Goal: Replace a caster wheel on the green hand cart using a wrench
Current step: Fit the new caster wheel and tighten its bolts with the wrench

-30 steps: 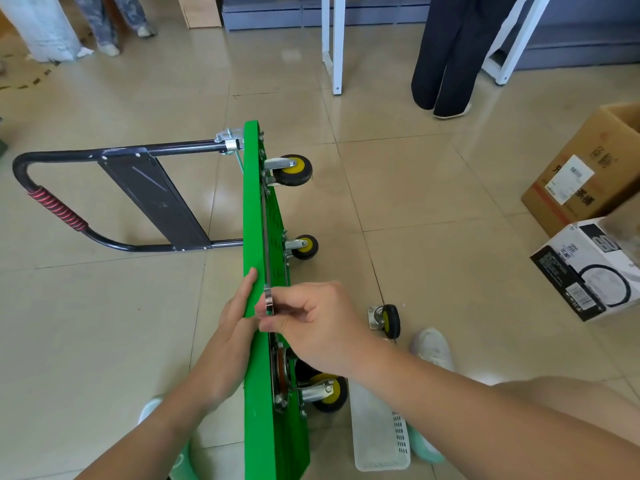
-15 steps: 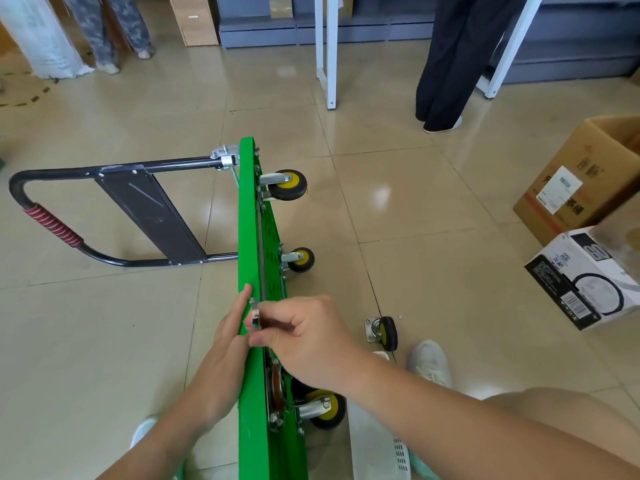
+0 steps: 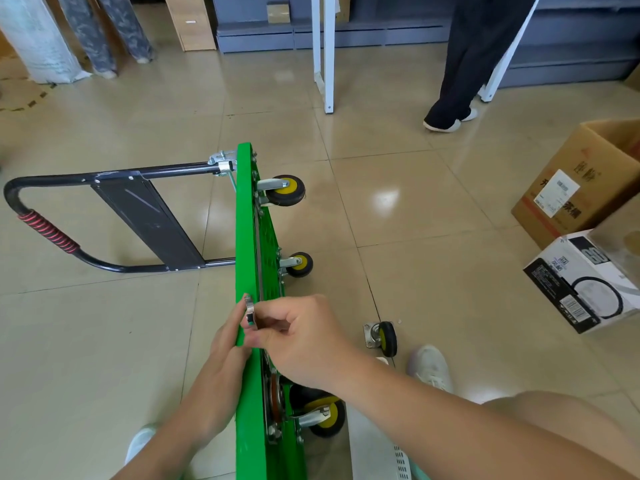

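Head view: green hand cart (image 3: 246, 237) stands tipped on its long edge on the tiled floor (image 3: 433, 209), handle (image 3: 45, 230) out to the left, three mounted casters pointing right. Right hand (image 3: 304, 344) pinches a silver wrench (image 3: 250, 311) with thumb and curled fingers at the deck's upper edge; left hand (image 3: 225, 355) lies flat on the deck's left face just beside it, fingers straight, holding nothing. Loose caster wheel (image 3: 381, 339) sits on the floor right of the cart, near a white shoe (image 3: 429, 367).

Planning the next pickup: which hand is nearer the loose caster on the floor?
Right. The right hand grips the wrench on the green cart side facing the loose caster; the left hand rests on the opposite side.
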Demonstrator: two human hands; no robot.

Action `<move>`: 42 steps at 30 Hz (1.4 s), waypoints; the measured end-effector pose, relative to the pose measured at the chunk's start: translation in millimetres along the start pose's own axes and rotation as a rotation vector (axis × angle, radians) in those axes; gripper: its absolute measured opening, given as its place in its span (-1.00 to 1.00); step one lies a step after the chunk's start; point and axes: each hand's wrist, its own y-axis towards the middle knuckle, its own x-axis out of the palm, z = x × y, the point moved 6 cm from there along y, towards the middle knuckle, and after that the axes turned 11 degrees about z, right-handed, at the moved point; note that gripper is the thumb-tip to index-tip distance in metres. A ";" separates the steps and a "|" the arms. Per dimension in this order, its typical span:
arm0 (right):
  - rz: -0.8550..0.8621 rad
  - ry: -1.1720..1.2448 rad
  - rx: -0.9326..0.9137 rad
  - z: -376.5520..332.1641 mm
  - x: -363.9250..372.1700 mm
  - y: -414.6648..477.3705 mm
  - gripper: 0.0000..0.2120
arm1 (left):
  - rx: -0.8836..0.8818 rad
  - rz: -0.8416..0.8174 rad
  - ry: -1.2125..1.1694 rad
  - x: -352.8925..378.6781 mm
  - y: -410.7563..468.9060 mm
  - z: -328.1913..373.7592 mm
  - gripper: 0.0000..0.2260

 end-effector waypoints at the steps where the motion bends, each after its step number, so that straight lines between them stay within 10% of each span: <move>1: -0.006 0.003 0.003 0.9 0.1 0.5 -0.76 | -0.006 -0.004 0.004 -0.2 0.7 -1.9 -0.48; 42: 0.067 -0.033 0.270 6.1 -0.3 37.0 -0.84 | 0.056 -0.048 0.101 -1.2 -5.4 11.4 -0.43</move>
